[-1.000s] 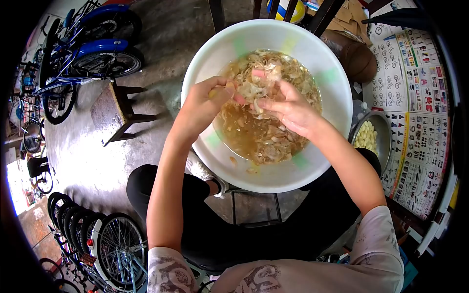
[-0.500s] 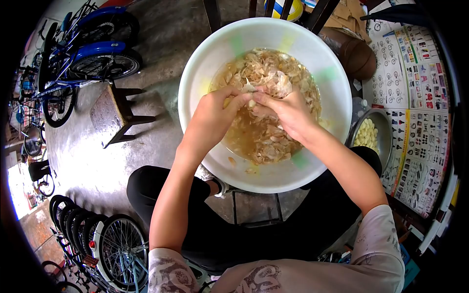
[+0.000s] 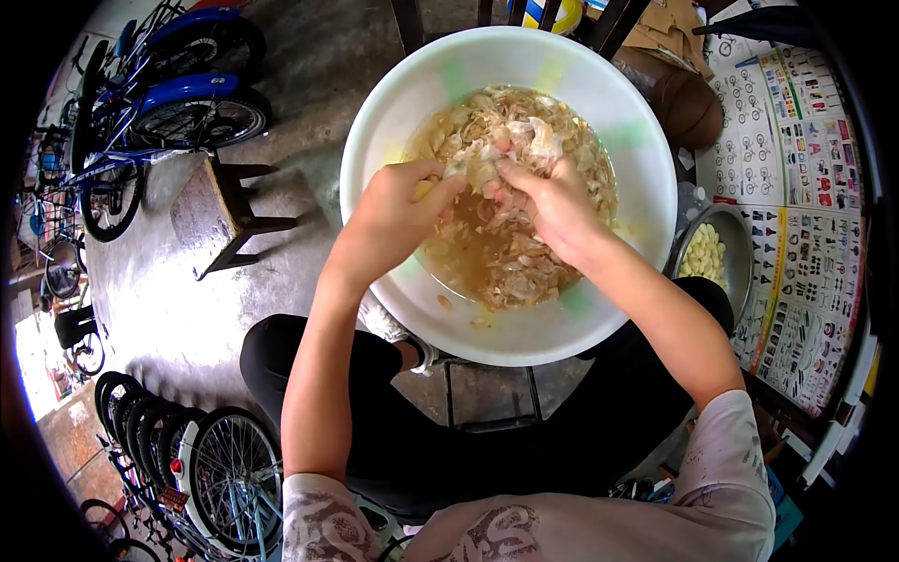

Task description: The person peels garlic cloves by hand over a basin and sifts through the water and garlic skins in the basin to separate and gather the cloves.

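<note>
A large white basin (image 3: pixel 627 309) holds brownish water with many papery, pale-brown skins (image 3: pixel 529 272) floating in it. Over the water, my left hand (image 3: pixel 398 206) is closed, with something pale yellow (image 3: pixel 423 190) showing between its curled fingers. Just to its right my right hand (image 3: pixel 557 211) has its thumb bent against the fingers, with wet whitish skins around the fingertips. What the right fingers pinch is too small to name. Peeled, cream-coloured cloves (image 3: pixel 704 255) lie in a metal bowl (image 3: pixel 740 272) right of the basin.
A wooden stool (image 3: pixel 211 215) stands on the floor at the left. Bicycles (image 3: pixel 201 108) are at the upper left, with more wheels (image 3: pixel 234 473) at the lower left. A brown ball (image 3: pixel 688 108) and a printed poster sheet (image 3: pixel 805 272) are at the right. Chair bars rise behind the basin.
My hands came together at the fingertips half a second ago and have now moved slightly apart. The basin appears slightly higher in view.
</note>
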Tool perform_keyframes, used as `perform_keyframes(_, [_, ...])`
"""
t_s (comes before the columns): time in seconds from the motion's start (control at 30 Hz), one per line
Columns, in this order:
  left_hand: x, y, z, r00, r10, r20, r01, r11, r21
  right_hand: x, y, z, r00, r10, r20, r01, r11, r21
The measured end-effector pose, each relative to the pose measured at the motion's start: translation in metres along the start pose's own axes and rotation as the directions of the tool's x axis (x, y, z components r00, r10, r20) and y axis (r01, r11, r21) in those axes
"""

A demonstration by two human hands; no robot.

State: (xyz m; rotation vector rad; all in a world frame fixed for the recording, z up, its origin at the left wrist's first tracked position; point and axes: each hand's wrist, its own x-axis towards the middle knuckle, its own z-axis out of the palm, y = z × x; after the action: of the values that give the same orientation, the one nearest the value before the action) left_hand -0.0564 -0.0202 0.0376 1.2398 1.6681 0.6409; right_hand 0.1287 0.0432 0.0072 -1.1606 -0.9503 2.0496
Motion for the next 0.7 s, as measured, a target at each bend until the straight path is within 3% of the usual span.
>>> perform_keyframes(0.13, [-0.002,0.001,-0.011,0.999,0.048,0.010,-0.046,0.994,-0.103,0.006,-0.009,-0.011,1.000,0.022,-0.007,-0.021,0.999,0.043])
perform_keyframes(0.2, [-0.002,0.002,-0.015,0.998,0.057,0.039,-0.055,0.996,-0.065,0.012,-0.016,-0.019,0.997,0.034,0.074,-0.038,0.998,0.055])
perform_keyframes(0.27, [-0.004,0.004,-0.017,0.997,0.042,0.066,-0.030,0.983,-0.181,0.021,-0.024,-0.026,0.995,0.026,0.099,-0.025,1.000,-0.003])
perform_keyframes(0.33, [-0.002,0.002,-0.020,0.996,0.067,0.062,-0.055,0.982,-0.181,0.032,-0.032,-0.031,0.962,-0.031,0.270,0.157,0.873,-0.461])
perform_keyframes(0.37, [-0.002,0.001,-0.020,0.994,0.088,0.069,-0.074,0.981,-0.181,0.039,-0.030,-0.038,0.916,-0.123,0.383,0.368,0.636,-0.678])
perform_keyframes(0.4, [-0.001,0.000,-0.020,0.994,0.089,0.069,-0.075,0.981,-0.181,0.044,-0.032,-0.040,0.848,-0.211,0.487,0.530,0.306,-0.791])
perform_keyframes(0.43, [0.000,-0.001,-0.019,0.995,0.097,0.029,-0.089,0.976,-0.197,0.044,-0.033,-0.043,0.847,-0.188,0.497,0.481,-0.126,-0.868])
perform_keyframes(0.47, [0.000,-0.002,-0.017,0.995,0.103,-0.007,-0.103,0.971,-0.215,0.042,-0.035,-0.045,0.855,-0.160,0.494,0.346,-0.535,-0.771])
perform_keyframes(0.5, [0.000,-0.001,-0.017,0.995,0.103,-0.004,-0.101,0.970,-0.220,0.048,-0.043,-0.030,0.921,-0.137,0.364,0.334,-0.202,-0.921])
perform_keyframes(0.53, [-0.001,0.000,-0.019,0.994,0.107,-0.017,-0.108,0.969,-0.224,0.048,-0.045,-0.023,0.920,-0.134,0.367,0.337,-0.205,-0.919])
perform_keyframes(0.6, [-0.003,0.000,-0.023,0.994,0.107,-0.037,-0.112,0.967,-0.229,0.049,-0.045,-0.012,0.853,-0.341,0.395,0.320,-0.255,-0.912])
perform_keyframes(0.63, [-0.003,0.000,-0.025,0.993,0.109,-0.052,-0.118,0.972,-0.204,0.049,-0.042,-0.005,0.851,-0.338,0.401,0.326,-0.259,-0.909])
perform_keyframes(0.7, [-0.003,0.000,-0.028,0.991,0.108,-0.073,-0.120,0.976,-0.179,0.044,-0.026,0.007,0.795,-0.312,0.519,0.495,-0.160,-0.854])
